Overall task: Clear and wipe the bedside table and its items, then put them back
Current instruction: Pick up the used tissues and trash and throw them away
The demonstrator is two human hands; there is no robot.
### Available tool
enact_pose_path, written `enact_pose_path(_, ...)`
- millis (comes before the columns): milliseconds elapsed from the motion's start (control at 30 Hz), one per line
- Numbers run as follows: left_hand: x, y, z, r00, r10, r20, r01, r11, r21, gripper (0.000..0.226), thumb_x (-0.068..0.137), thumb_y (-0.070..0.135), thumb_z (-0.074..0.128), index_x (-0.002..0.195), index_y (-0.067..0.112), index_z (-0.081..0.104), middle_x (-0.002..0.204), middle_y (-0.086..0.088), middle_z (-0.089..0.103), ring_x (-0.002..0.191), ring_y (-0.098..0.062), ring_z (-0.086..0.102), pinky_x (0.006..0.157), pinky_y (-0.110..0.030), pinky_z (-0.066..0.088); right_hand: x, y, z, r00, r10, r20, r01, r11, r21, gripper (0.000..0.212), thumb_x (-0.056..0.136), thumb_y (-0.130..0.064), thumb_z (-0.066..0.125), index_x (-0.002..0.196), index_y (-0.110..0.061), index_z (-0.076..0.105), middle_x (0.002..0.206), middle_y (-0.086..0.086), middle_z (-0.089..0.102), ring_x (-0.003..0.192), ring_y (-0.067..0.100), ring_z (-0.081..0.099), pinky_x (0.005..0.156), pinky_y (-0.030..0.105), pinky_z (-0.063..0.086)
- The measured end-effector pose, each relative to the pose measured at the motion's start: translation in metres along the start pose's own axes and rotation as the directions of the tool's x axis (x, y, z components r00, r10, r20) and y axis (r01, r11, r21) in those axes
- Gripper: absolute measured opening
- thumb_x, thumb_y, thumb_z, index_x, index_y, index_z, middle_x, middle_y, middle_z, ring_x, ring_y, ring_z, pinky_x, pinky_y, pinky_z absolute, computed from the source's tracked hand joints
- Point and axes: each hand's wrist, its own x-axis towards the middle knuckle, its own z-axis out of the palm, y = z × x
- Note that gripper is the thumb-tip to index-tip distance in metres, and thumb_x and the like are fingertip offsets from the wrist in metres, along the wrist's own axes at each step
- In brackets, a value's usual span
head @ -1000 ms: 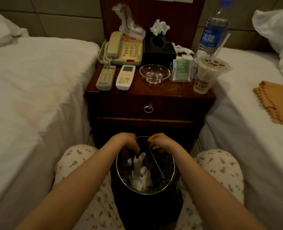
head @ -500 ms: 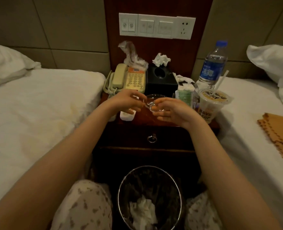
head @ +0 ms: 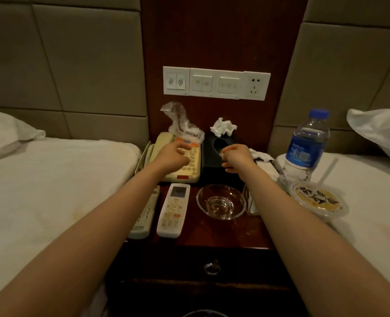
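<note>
The dark wood bedside table stands between two beds. My left hand hovers over the beige telephone, fingers loosely curled and holding nothing, just below a crumpled clear plastic wrapper. Above the black tissue box my right hand reaches with loosely curled fingers, short of the crumpled white tissue. Nearer me lie a white remote, a grey remote partly under my left forearm, and a glass ashtray.
A water bottle and a lidded drink cup with a straw stand at the table's right edge. White beds flank both sides. A switch panel is on the wall. The bin's rim shows at the bottom.
Both hands left the bin, rose past the ashtray and now reach to the back of the table. The view tilted up, so the bin has nearly dropped out of sight.
</note>
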Motion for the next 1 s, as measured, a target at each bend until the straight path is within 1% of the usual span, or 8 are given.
enact_pose_path(167,0.055,-0.005,0.003,0.991,0.131,-0.019,-0.123,0.968,0.218,0.042,0.086,-0.001,0.054,0.125,0.012,0.052,0.132,-0.010,0.050,0.067,-0.009,0.052,0.050,-0.017,0.040,0.058,-0.016,0.007,0.990,-0.142,-0.026,0.130,0.954,-0.269,0.026,0.092,-0.007,0.043,0.105,0.004,0.063,0.099,0.022,0.057,0.085,0.029,0.051,0.071,0.035,0.040)
enact_pose_path(233,0.078,-0.005,0.004,0.986,0.167,-0.004,-0.155,0.924,0.349,0.044,0.085,-0.001,0.052,0.127,0.014,0.051,0.134,-0.010,0.045,0.081,-0.016,0.056,0.052,-0.017,0.040,0.084,-0.022,0.012,0.988,-0.146,-0.041,0.126,0.943,-0.309,0.024,0.091,-0.012,0.046,0.109,-0.004,0.061,0.113,0.016,0.056,0.102,0.030,0.053,0.079,0.035,0.043)
enact_pose_path(367,0.118,-0.008,0.015,0.981,0.193,0.018,-0.170,0.815,0.553,0.058,0.086,-0.005,0.046,0.138,0.020,0.037,0.143,-0.013,0.027,0.116,-0.029,0.049,0.083,-0.032,0.050,0.125,-0.025,0.022,0.975,-0.207,-0.086,0.149,0.885,-0.440,0.044,0.091,-0.016,0.052,0.133,-0.018,0.043,0.141,0.015,0.031,0.128,0.035,0.032,0.101,0.041,0.037)
enact_pose_path(567,0.163,-0.014,0.030,0.982,0.182,0.046,-0.161,0.697,0.699,0.065,0.092,0.016,0.052,0.146,0.035,0.020,0.147,-0.017,0.017,0.118,-0.036,0.048,0.095,-0.042,0.047,0.169,-0.024,0.032,0.957,-0.290,0.007,0.255,0.829,-0.497,0.055,0.091,-0.011,0.052,0.141,-0.028,0.035,0.150,0.007,0.019,0.135,0.036,0.022,0.108,0.043,0.028)
enact_pose_path(700,0.175,-0.019,0.037,0.987,0.161,0.027,-0.129,0.661,0.739,0.047,0.095,0.027,0.048,0.140,0.033,0.035,0.144,-0.014,0.025,0.120,-0.035,0.046,0.095,-0.040,0.045,0.189,-0.017,0.040,0.961,-0.269,0.059,0.240,0.710,-0.662,0.054,0.095,-0.023,0.049,0.145,-0.030,0.030,0.154,0.007,0.014,0.139,0.036,0.014,0.112,0.049,0.017)
enact_pose_path(800,0.176,-0.020,0.037,0.970,0.242,-0.028,-0.148,0.678,0.720,0.032,0.095,0.025,0.047,0.126,0.023,0.053,0.130,-0.008,0.045,0.112,-0.027,0.051,0.084,-0.035,0.046,0.199,-0.008,0.048,0.978,-0.198,0.066,0.188,0.701,-0.688,0.048,0.095,-0.028,0.046,0.141,-0.016,0.039,0.147,0.013,0.032,0.135,0.035,0.030,0.111,0.046,0.027)
enact_pose_path(900,0.172,-0.022,0.034,0.960,0.273,-0.068,-0.157,0.720,0.676,0.024,0.094,0.018,0.048,0.115,0.018,0.059,0.118,-0.006,0.057,0.103,-0.024,0.057,0.083,-0.037,0.051,0.198,-0.004,0.048,0.967,-0.249,-0.063,0.168,0.800,-0.576,0.034,0.095,-0.015,0.048,0.127,-0.006,0.053,0.126,0.015,0.053,0.115,0.030,0.052,0.091,0.036,0.046)
enact_pose_path(1000,0.163,-0.020,0.028,0.961,0.267,-0.076,-0.162,0.762,0.627,0.020,0.095,0.016,0.048,0.109,0.017,0.061,0.111,-0.005,0.061,0.096,-0.023,0.060,0.083,-0.040,0.053,0.191,-0.008,0.041,0.943,-0.274,-0.188,0.170,0.884,-0.435,0.030,0.093,-0.008,0.052,0.123,-0.006,0.058,0.120,0.014,0.058,0.106,0.027,0.057,0.080,0.031,0.046)
